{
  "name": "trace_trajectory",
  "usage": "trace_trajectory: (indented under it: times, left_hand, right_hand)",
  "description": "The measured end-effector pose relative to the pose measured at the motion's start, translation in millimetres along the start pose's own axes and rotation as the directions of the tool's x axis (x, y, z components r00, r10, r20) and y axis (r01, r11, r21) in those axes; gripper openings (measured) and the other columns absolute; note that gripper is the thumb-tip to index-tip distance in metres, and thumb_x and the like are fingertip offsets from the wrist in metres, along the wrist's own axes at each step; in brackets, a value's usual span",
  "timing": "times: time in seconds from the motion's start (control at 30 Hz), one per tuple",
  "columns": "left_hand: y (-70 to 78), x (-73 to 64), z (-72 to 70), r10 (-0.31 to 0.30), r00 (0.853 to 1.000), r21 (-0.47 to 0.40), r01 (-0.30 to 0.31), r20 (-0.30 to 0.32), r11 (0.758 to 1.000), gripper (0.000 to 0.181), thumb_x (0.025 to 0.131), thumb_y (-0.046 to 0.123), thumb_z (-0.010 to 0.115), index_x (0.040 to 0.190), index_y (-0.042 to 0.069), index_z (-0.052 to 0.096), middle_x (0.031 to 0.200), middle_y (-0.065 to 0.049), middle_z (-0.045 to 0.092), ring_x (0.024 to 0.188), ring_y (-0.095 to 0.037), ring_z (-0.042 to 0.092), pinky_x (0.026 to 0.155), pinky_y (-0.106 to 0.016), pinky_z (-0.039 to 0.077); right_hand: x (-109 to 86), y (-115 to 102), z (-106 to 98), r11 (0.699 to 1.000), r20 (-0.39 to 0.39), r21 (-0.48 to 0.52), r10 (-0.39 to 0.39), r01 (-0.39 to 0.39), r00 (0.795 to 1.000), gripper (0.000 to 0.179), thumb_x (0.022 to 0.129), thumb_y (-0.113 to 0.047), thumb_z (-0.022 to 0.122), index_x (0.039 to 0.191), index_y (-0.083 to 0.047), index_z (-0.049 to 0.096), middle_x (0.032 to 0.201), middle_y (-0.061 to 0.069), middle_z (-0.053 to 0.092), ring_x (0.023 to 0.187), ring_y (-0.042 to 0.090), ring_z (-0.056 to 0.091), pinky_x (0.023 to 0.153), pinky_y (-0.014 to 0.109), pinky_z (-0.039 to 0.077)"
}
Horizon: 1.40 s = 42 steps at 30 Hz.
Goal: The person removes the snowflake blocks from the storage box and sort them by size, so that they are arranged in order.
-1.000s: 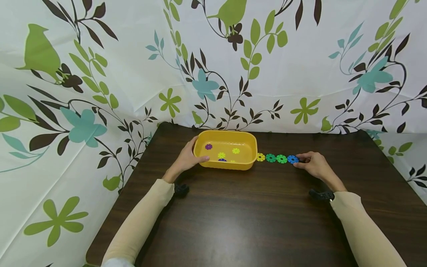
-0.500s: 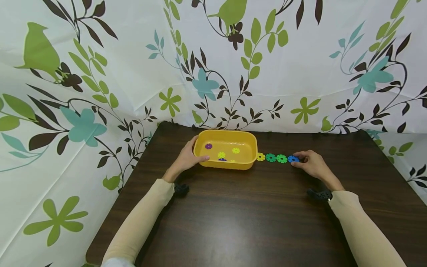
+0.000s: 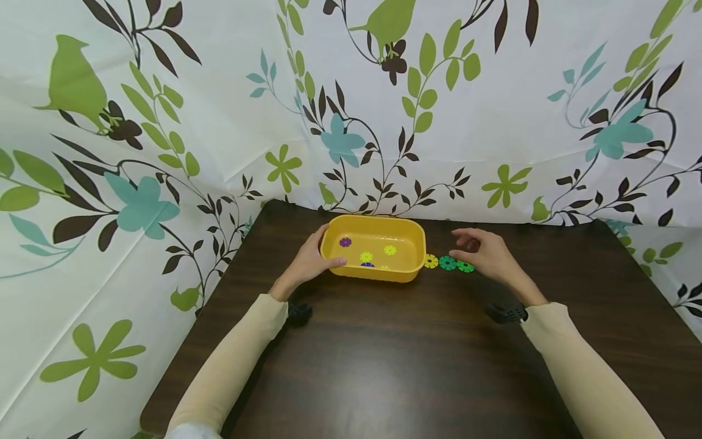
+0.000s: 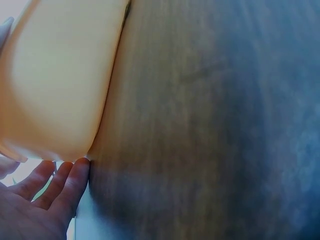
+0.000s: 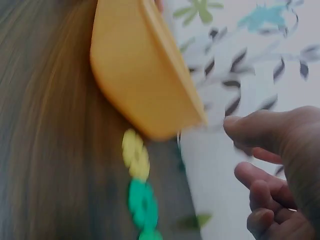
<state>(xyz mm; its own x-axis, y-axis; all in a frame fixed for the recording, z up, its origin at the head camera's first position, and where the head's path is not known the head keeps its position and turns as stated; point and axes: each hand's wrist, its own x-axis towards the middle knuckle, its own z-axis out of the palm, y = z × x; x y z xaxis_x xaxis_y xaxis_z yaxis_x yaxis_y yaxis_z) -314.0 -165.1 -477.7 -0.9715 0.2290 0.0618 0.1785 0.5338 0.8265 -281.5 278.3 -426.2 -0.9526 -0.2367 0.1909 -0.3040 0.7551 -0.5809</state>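
Left hand (image 3: 309, 259) grips tub (image 3: 378, 276), right hand (image 3: 487, 254) loose

The tub sits toward the table's (image 3: 362, 366) twelve o'clock, held at nine, discs (image 3: 390, 250) inside. A row (image 3: 443, 263) of yellow and green ones extends from three. There the right hand hovers, thumb and fingers parted.

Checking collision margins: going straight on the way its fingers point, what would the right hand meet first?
Likely the yellow basin, at the end nearest the right hand; the hand's height is hard to judge, so it might pass over.
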Motion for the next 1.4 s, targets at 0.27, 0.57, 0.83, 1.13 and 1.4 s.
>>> trace_trajectory:
  times: [0.27, 0.57, 0.83, 1.13, 1.4]
  left_hand:
    - [0.1, 0.2, -1.2, -0.006, 1.000, 0.012, 0.006, 0.006, 1.000, 0.111, 0.088, 0.038, 0.091, 0.174, 0.021, 0.024, 0.157, -0.020, 0.048, 0.129, -0.036, 0.058, 0.112, -0.053, 0.056]
    - [-1.3, 0.0, 0.1, 0.003, 1.000, 0.010, -0.003, 0.009, 1.000, 0.111, 0.087, 0.038, 0.092, 0.174, 0.022, 0.024, 0.156, -0.020, 0.049, 0.128, -0.035, 0.058, 0.111, -0.052, 0.055]
    - [-2.1, 0.9, 1.0, 0.006, 1.000, 0.019, -0.006, -0.002, 1.000, 0.111, 0.086, 0.039, 0.093, 0.173, 0.025, 0.026, 0.155, -0.020, 0.050, 0.124, -0.035, 0.059, 0.106, -0.051, 0.055]
    - [-2.7, 1.6, 3.3, -0.005, 1.000, 0.030, 0.005, -0.008, 1.000, 0.110, 0.086, 0.041, 0.092, 0.173, 0.028, 0.027, 0.156, -0.019, 0.050, 0.123, -0.036, 0.058, 0.107, -0.052, 0.055]
    - [-2.7, 1.3, 3.1, -0.009, 1.000, 0.016, 0.009, -0.012, 1.000, 0.110, 0.086, 0.040, 0.092, 0.173, 0.026, 0.026, 0.156, -0.019, 0.049, 0.122, -0.036, 0.058, 0.107, -0.053, 0.056]
  right_hand:
    - [34.8, -51, 26, 0.990, 0.154, 0.050, -0.141, 0.135, 0.978, 0.047, 0.096, -0.017, 0.084, 0.138, 0.000, 0.072, 0.110, 0.016, 0.076, 0.087, 0.021, 0.061, 0.075, 0.027, 0.049]
    - [63.4, -79, 62, 0.966, 0.352, 0.041, -0.253, 0.255, 0.901, 0.041, 0.095, -0.013, 0.082, 0.134, -0.001, 0.076, 0.113, 0.017, 0.079, 0.099, 0.027, 0.066, 0.085, 0.037, 0.054]
    - [84.9, -93, 85, 0.949, 0.530, 0.012, -0.272, 0.314, 0.803, 0.034, 0.096, -0.009, 0.080, 0.130, -0.007, 0.079, 0.111, 0.012, 0.081, 0.093, 0.019, 0.070, 0.089, 0.038, 0.062]
    - [97.6, -94, 107, 0.961, 0.605, 0.041, -0.241, 0.273, 0.759, 0.042, 0.096, 0.007, 0.070, 0.132, -0.011, 0.080, 0.113, 0.009, 0.079, 0.095, 0.020, 0.065, 0.096, 0.038, 0.061]
    - [101.2, -95, 116, 0.966, 0.607, 0.072, -0.241, 0.250, 0.757, 0.042, 0.094, 0.013, 0.069, 0.128, -0.009, 0.081, 0.103, 0.008, 0.075, 0.092, 0.019, 0.059, 0.088, 0.029, 0.053]
